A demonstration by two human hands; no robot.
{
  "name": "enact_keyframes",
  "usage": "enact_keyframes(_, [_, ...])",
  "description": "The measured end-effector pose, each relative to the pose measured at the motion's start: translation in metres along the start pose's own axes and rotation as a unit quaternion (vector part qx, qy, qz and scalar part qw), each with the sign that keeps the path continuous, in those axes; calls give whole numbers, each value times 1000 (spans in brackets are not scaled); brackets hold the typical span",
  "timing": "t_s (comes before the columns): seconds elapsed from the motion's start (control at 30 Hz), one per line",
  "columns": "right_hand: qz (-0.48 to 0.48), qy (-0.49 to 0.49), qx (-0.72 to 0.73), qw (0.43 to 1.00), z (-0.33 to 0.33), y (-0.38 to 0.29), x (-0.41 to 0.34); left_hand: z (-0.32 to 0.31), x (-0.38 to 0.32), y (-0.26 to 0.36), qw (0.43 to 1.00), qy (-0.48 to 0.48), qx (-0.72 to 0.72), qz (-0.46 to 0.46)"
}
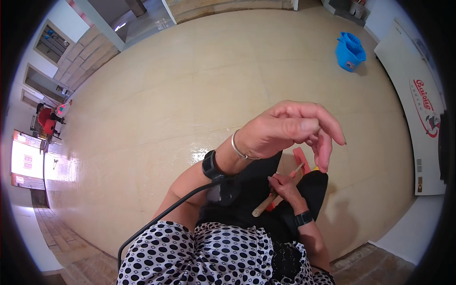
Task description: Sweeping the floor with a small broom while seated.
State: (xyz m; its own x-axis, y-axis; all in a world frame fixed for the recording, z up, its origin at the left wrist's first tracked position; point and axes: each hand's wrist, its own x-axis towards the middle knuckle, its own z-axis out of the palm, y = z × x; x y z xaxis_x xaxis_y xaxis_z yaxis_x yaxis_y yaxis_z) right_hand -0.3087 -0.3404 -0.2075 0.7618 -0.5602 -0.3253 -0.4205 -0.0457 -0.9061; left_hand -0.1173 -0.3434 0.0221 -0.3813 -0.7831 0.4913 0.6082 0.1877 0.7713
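Note:
My left hand (pixel 292 131) is raised near the camera, fingers loosely bent and apart, with nothing seen in it. A bangle and a black strap circle that wrist. Lower down, my right hand (pixel 286 187) grips a tool with a wooden handle (pixel 263 208), held over my lap between black-trousered legs. The handle's butt points down to the left. A thin reddish shaft (pixel 298 170) shows beyond the fingers on the other side. Behind it lies a red piece (pixel 302 158), partly covered by my left hand and leg; I cannot tell what it is.
A blue plastic mop bucket (pixel 350 53) stands at the upper right on the shiny tiled floor (pixel 199 92). A white chest freezer (pixel 409 89) lines the right wall. A black cable (pixel 160 213) runs along my left arm. At the far left sits a person (pixel 46 115) in red.

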Motion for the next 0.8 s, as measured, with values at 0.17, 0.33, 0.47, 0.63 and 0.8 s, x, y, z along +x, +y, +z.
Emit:
enact_keyframes(0.17, [-119, 84, -194, 970, -13, -12, -16, 8, -15, -13, 989, 29, -143, 19])
enact_keyframes(0.33, [-295, -42, 20, 954, -46, -132, -61, 2, -32, -29, 960, 63, -264, 69])
enact_keyframes(0.47, [-501, -80, -20, 861, -40, -232, -66, -3, -33, -44, 926, 169, -327, 76])
enact_keyframes(0.63, [-454, -97, -68, 883, -10, -232, -32, -13, -28, -70, 914, 222, -335, 50])
enact_keyframes(0.8, [-465, -163, -71, 867, -2, -219, -22, -20, -48, -72, 898, 273, -341, 53])
